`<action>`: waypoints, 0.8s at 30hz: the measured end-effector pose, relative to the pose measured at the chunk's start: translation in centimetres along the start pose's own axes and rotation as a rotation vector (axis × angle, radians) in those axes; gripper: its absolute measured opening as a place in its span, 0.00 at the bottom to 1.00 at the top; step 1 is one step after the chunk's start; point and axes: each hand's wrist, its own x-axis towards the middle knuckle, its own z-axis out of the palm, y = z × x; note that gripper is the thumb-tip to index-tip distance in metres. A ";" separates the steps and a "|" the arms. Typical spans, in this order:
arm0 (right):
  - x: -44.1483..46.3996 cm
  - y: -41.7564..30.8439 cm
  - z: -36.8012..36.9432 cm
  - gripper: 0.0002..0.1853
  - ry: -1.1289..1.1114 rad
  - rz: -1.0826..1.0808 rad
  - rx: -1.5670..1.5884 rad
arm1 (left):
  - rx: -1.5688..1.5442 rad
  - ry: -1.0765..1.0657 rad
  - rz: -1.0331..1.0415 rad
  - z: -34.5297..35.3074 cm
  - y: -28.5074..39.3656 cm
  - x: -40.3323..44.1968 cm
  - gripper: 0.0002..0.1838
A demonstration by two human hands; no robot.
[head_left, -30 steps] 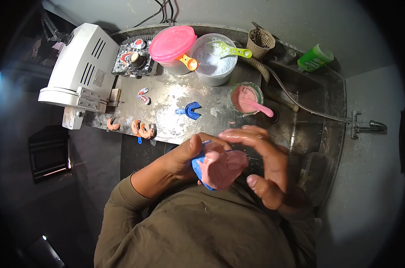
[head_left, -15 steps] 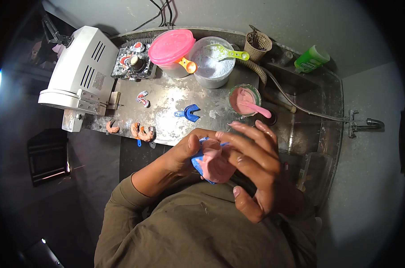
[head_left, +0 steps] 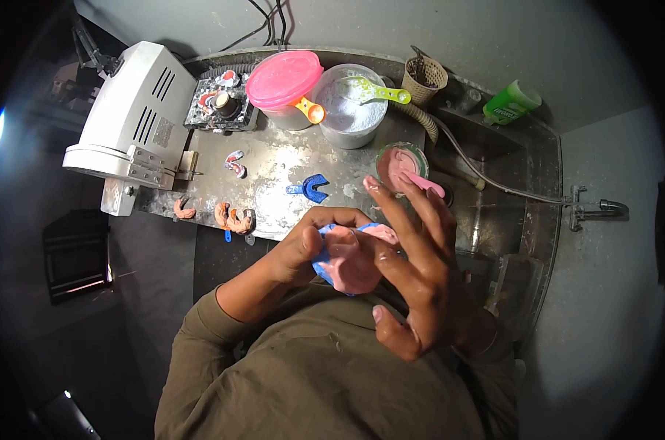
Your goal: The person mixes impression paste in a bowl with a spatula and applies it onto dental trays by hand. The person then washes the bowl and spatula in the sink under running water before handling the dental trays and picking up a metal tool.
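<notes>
At far left, too dark to make out more than faint shapes. Next, can see a white machine [head_left: 131,110] with vent slots and a small label [head_left: 163,132] too tiny to read. On the metal worktop [head_left: 270,150], can pick out orange-pink pieces [head_left: 233,218] near the front edge, a speckled block [head_left: 221,110] at the back and a tub with a pink lid [head_left: 285,79]. Closed in the grip of the left hand [head_left: 296,253], over the near edge of the worktop: a blue-edged tray [head_left: 321,267], largely buried under smooth, glossy pink paste [head_left: 351,268], thick and rounded, partly covered by fingers. Beyond it, a blue horseshoe piece [head_left: 314,188] and an open tub of white powder [head_left: 347,116]. Over the paste's right side, the right hand [head_left: 417,282], wet, fingers spread, grip released; cannot tell whether touching. Behind its fingertips, a bowl [head_left: 391,156] of pink mix, partly hidden. Farther right, a murky clear box [head_left: 519,286] and a green container [head_left: 510,104] with white lettering, not legible. Last, a tap [head_left: 607,210].
</notes>
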 end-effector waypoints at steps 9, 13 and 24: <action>-1.0 0.5 0.6 0.26 0.061 -0.028 -0.184 | -0.320 0.157 -0.197 1.0 -0.2 -0.2 0.75; -1.3 0.6 0.8 0.29 0.036 -0.035 -0.249 | -0.709 0.066 -0.120 0.2 -1.5 -0.1 0.75; -1.6 0.5 1.3 0.36 0.112 0.030 -0.214 | -0.497 0.005 -0.131 -0.8 -1.5 0.6 0.68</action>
